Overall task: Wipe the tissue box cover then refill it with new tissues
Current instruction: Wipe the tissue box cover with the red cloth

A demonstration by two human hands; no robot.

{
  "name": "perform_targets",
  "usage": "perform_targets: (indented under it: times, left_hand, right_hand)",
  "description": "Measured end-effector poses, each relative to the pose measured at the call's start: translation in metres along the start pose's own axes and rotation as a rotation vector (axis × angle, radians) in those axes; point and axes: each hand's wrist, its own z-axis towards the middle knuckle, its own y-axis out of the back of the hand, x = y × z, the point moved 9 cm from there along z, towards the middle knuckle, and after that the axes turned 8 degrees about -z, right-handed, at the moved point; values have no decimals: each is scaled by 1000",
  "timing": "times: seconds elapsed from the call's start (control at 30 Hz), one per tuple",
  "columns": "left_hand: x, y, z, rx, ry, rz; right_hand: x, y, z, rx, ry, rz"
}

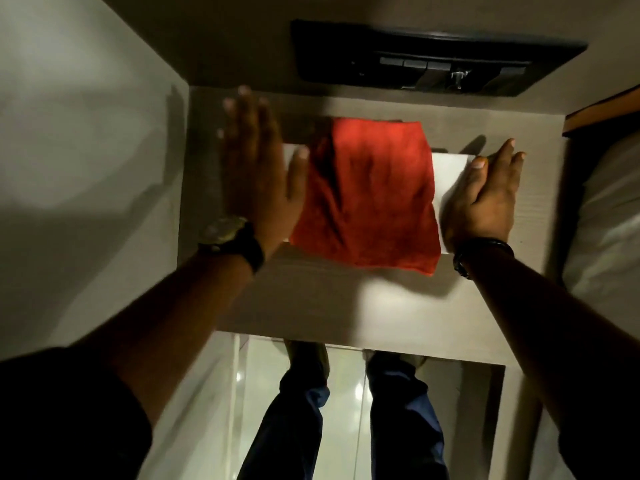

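Note:
A red cloth (pixel 370 192) lies draped over the top of a white tissue box (pixel 448 171) on a grey bedside table (pixel 311 299). The cloth hides most of the box; a white strip shows on its right and a sliver on its left. My left hand (pixel 259 171) is flat against the box's left end, fingers spread, thumb on the cloth's edge. My right hand (pixel 485 195) is pressed against the box's right end, fingers straight. I cannot tell whether the hands squeeze the box or only touch it.
A black switch panel (pixel 433 60) is set in the wall behind the table. A wall (pixel 86 150) stands at the left. White bedding (pixel 609 216) lies at the right. Below the table's front edge my legs (pixel 346 417) stand on a glossy floor.

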Motion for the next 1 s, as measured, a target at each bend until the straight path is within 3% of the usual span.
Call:
perform_targets:
  times: [0.1, 0.23, 0.3, 0.4, 0.43, 0.63, 0.77, 1.0]
  left_hand:
    - [51, -3, 0, 170, 75, 118]
    - [46, -25, -7, 250, -33, 48]
    - [42, -25, -5, 189, -9, -86]
    - [23, -34, -2, 159, -45, -176]
    - [18, -39, -3, 181, -65, -163]
    - [28, -50, -2, 250, -23, -134]
    - [26, -47, -3, 271, -6, -114]
    - [14, -39, -5, 213, -43, -12]
  right_hand:
    - [9, 11, 0, -13, 72, -69]
    - [57, 55, -18, -320, 291, 156]
    - [103, 37, -40, -235, 474, 118]
    - [137, -31, -72, 120, 632, -326]
    - [137, -44, -77, 161, 641, -433]
    - [119, -45, -75, 118, 731, -481]
    - [63, -12, -45, 86, 607, -465]
    - [32, 5, -34, 30, 306, -136]
